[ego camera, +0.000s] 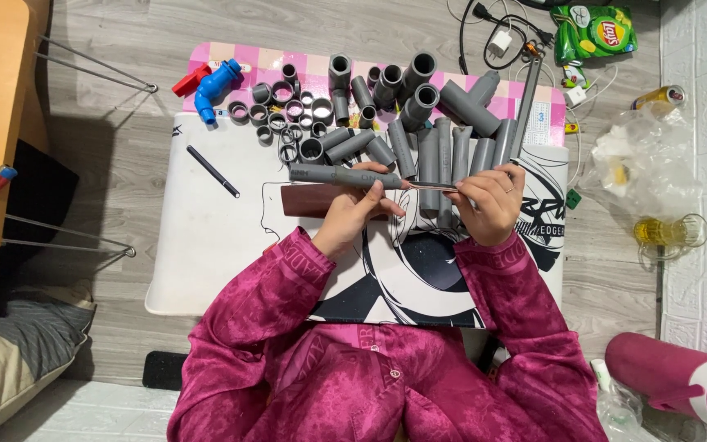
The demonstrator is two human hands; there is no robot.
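Near the right edge we see a glass mug [671, 233] with yellow liquid in it, and beside it a clear plastic bag [632, 160] whose contents we cannot make out well. A green snack bag [592, 31] lies at the top, and a can [661, 97] lies on its side close to the tiled wall. A pink bottle [681, 383] at the lower right is cut off by the frame.

Our left hand [355, 214] is clamped on a long grey pipe [345, 175], which lies across, just above a dark brown block [321, 201]. The fingers cover the right part of the block. Our right hand [491, 203] is closed on a thin flat strip [435, 187], pinkish in colour; its tip reaches the end of the pipe near the left hand. What the strip is, we cannot tell; part of it is hidden under the right fingers.

The pipe is plain grey, straight, and one section looks slightly wider than the rest. It is held over the white mat [206, 237] with a black drawing, in front of the heap of grey pipe pieces [386, 115], short rings and tee fittings. A blue tap [214, 88] with a red handle lies at the left of the heap, and a black pen [213, 171] rests on the mat, well apart from the hands.
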